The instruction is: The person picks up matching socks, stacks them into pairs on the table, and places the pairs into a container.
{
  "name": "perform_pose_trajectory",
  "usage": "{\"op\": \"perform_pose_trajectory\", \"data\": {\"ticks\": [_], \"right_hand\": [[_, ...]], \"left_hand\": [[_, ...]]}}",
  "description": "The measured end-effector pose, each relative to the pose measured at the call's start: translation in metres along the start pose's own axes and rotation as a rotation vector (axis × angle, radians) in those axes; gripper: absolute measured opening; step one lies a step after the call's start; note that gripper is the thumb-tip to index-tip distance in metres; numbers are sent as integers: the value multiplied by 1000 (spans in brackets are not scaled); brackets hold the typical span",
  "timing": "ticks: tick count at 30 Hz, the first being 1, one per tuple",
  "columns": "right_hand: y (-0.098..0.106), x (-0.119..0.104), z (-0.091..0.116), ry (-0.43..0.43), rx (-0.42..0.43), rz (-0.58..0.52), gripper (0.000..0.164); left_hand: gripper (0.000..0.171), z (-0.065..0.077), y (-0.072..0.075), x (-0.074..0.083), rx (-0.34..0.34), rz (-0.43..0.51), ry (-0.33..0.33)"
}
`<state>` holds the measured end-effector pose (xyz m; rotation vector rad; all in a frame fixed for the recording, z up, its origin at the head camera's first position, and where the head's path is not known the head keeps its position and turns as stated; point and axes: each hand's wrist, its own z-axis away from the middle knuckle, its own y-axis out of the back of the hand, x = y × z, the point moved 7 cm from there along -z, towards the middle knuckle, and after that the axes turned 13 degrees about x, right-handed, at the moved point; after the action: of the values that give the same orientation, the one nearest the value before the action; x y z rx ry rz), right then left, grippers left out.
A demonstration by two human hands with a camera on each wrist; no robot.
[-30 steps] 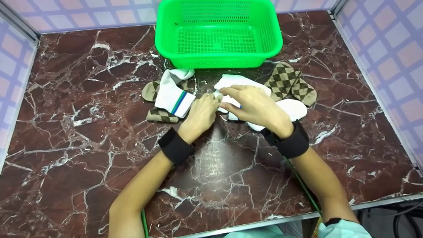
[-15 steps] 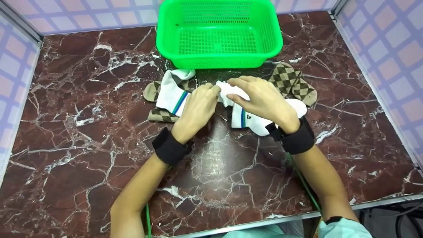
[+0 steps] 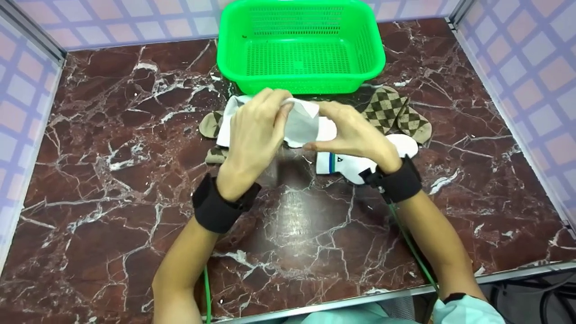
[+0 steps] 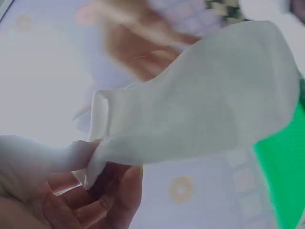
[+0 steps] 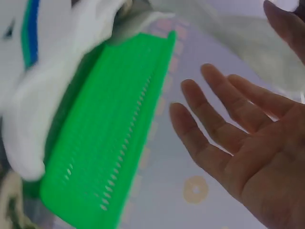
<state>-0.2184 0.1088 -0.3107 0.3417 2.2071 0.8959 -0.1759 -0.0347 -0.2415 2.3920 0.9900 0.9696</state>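
A plain white sock (image 3: 302,128) is raised above the table, its cuff pinched between the thumb and fingers of my left hand (image 3: 254,135). In the left wrist view the sock (image 4: 205,100) stretches away from those fingers, toe end farthest out. My right hand (image 3: 357,135) hovers beside it with thumb and fingers spread; the right wrist view shows its bare palm and relaxed fingers, holding nothing. Below the right hand lies a white sock with blue and green stripes (image 3: 348,165). Another white sock (image 3: 224,130) is partly hidden behind my left hand.
Brown argyle socks lie on both sides, one group at the right (image 3: 382,110) and one sock at the left (image 3: 209,125), partly covered. Behind them stands a green plastic basket (image 3: 299,83). Patterned panels (image 3: 531,67) border the marbled table (image 3: 112,202).
My left hand has lifted the white sock off the pile and turned upward with it, shifting a little left. My right hand has stayed near, its thumb and fingers now wider apart.
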Motion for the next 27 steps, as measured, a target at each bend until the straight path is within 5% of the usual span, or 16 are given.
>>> {"op": "perform_pose_trajectory", "data": {"ticks": [5,11,22,27], "right_hand": [[-11,0,6,-81,98,-229,48],[7,-32,21,-111,260,-452,36],[50,-61,63,-144,400,-402,33],[52,-69,79,-113,444,-365,33]], "left_hand": [[16,-2,25,10,107,160,-38],[11,4,49,-4,172,283,24],[28,35,31,-32,-36,381,217],[18,61,19,-41,-82,412,303]]}}
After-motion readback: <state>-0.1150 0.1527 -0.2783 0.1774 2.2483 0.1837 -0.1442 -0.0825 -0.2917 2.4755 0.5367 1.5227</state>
